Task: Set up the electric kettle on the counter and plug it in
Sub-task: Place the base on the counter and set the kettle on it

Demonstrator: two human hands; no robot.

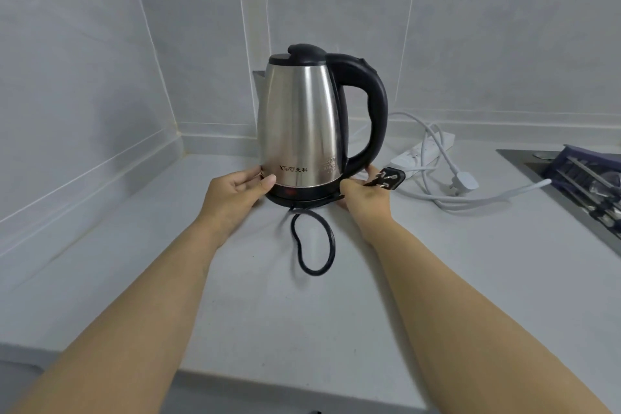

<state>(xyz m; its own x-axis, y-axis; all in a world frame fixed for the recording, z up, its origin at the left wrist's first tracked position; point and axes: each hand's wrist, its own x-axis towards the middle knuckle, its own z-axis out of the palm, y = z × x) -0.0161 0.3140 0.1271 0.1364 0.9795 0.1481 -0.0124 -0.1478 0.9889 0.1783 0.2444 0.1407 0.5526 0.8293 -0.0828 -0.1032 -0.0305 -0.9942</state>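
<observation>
A black cord (316,245) loops on the near counter (168,262) in front of the kettle (299,124). The left hand (235,191) curls loosely against the base (302,198); the right hand (363,193) is closed on the black plug (389,178) — prongs pointing right — apparently also steadying the base. The kettle stands upright, so placement looks nearly done. Next: carry the plug right and farther back to the white power strip (423,151) and align its prongs with a socket.
</observation>
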